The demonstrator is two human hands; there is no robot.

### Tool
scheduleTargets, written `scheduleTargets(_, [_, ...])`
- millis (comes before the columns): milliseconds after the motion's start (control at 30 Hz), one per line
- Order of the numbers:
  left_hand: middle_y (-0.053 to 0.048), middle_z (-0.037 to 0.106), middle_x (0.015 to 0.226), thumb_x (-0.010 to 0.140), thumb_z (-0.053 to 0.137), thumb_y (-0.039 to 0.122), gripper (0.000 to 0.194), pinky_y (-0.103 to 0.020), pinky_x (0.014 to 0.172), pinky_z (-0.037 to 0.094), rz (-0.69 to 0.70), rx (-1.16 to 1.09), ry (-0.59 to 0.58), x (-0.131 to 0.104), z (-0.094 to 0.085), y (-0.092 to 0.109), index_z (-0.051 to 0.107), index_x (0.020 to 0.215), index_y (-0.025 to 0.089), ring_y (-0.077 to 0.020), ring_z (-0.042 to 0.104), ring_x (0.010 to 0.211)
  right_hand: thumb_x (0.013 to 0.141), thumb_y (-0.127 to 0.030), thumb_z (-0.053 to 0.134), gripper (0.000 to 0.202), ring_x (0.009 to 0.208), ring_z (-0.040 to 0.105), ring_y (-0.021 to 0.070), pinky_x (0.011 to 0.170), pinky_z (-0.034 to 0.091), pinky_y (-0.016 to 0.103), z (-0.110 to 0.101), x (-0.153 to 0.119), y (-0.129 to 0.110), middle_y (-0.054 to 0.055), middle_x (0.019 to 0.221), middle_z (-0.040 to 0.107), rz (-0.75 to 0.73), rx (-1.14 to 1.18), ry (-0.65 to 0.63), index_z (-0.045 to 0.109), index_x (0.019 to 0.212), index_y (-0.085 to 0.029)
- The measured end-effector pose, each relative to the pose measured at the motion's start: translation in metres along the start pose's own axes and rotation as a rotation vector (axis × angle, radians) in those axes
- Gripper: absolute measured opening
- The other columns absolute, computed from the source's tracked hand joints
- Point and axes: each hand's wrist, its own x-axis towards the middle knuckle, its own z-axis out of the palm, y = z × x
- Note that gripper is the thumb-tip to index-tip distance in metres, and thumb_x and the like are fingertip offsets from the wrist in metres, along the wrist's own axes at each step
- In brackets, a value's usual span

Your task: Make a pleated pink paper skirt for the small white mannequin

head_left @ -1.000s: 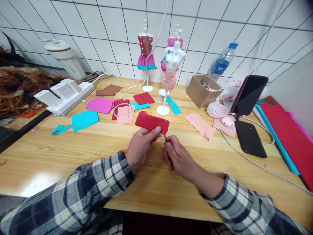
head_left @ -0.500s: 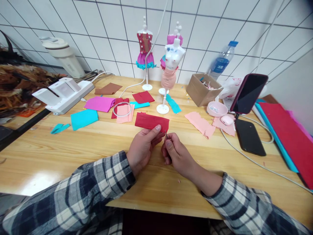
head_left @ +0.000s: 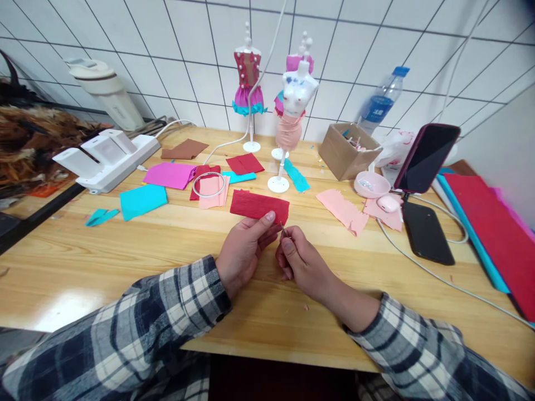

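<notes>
My left hand (head_left: 246, 245) pinches the lower edge of a dark red crepe paper strip (head_left: 257, 205), thumb on top and fingers beneath. My right hand (head_left: 303, 256) is closed around small scissors (head_left: 283, 227), mostly hidden by the fingers. Their metal tips meet the paper's lower right corner. Just beyond the paper stands a white mini dress form (head_left: 300, 92) with a pink wrapped skirt. A second dress form (head_left: 248, 83), dressed in red, purple and blue, is behind to the left; another is partly hidden.
Blue paper (head_left: 144, 201), purple paper (head_left: 171, 175) and a hoop (head_left: 209, 185) lie to the left. On the right are pink paper (head_left: 343, 211), a cardboard box (head_left: 345, 153), a pink bowl (head_left: 370, 185), a propped phone (head_left: 428, 159) and a black flat device (head_left: 428, 233). A cable (head_left: 438, 275) crosses the table.
Both hands keep nearly the same place and hold, with the scissor tips still at the paper's corner. The view has shifted very slightly.
</notes>
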Motion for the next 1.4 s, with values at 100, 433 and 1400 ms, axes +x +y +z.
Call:
scheduleTargets(100, [-0.001, 0.072, 0.072, 0.059, 0.091, 0.031, 0.032, -0.024, 0.075, 0.051, 0.001, 0.003, -0.021, 0.001, -0.001, 0.000, 0.068, 0.073, 0.014, -0.0111, 0.065, 0.071, 0.100, -0.055, 0.033, 0.031, 0.050, 0.043, 0.0101, 0.047, 0.045, 0.024, -0.001, 0.000, 0.001, -0.007, 0.069, 0.047, 0.005, -0.005, -0.001, 0.035, 0.095, -0.025])
scheduleTargets(433, [-0.002, 0.073, 0.080, 0.066, 0.087, 0.034, 0.028, -0.025, 0.074, 0.049, 0.015, 0.118, -0.020, 0.006, -0.009, 0.006, 0.071, 0.080, 0.016, -0.0126, 0.066, 0.075, 0.098, -0.055, 0.038, 0.030, 0.048, 0.039, 0.0085, 0.040, 0.044, 0.021, -0.011, -0.003, -0.008, -0.007, 0.069, 0.042, 0.134, -0.058, -0.055, 0.037, 0.092, -0.025])
scheduleTargets(1400, [-0.010, 0.078, 0.099, 0.075, 0.078, 0.034, 0.024, -0.035, 0.089, 0.049, 0.026, 0.588, -0.345, 0.013, -0.022, 0.026, 0.079, 0.091, 0.017, -0.0239, 0.068, 0.091, 0.097, -0.063, 0.035, 0.041, 0.047, 0.042, 0.0075, 0.044, 0.043, 0.022, -0.033, -0.009, -0.012, -0.008, 0.063, 0.044, 0.211, -0.031, -0.311, 0.041, 0.094, -0.023])
